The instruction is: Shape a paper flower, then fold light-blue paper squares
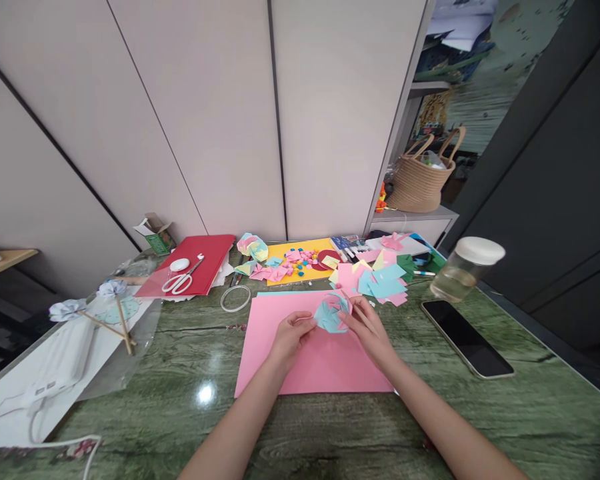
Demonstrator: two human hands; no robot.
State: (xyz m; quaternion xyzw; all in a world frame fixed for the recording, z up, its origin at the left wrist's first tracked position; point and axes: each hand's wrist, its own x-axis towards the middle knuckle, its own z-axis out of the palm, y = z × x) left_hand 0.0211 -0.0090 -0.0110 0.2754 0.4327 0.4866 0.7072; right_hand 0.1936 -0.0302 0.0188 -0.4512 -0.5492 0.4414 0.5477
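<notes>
The flower (331, 315) of folded blue and pink paper is between the two hands, level with their fingertips and a little nearer the right hand. The left hand (294, 335) pinches its left edge, thumb and fingertips drawn together there, the wrist slanting in from below. The right hand (369, 328) has its fingers bent around the right side, with one digit reaching over the front onto the folds; exactly how firmly it grips, I cannot tell. Both hands are above the pink sheet (310, 373), and the flower is over its far part, toward the right. Whether the flower's underside touches the sheet is hidden from this angle.

The sheet lies flat on the green tabletop (200, 427). Just beyond the right hand is a loose pile of paper squares (385, 281) in blue, pink and yellow. Behind the flower, farther from the person, a yellow sheet (315, 245) carries small beads (300, 263) and paper scraps. To the left of the pink sheet, near its far corner, lies a clear ring (236, 310); beyond that, scissors (189, 272) rest on a red folder (215, 250). To the right of the right hand, well apart from it, are a phone (467, 339), lying flat, and an upright jar (455, 277) with a white lid.
</notes>
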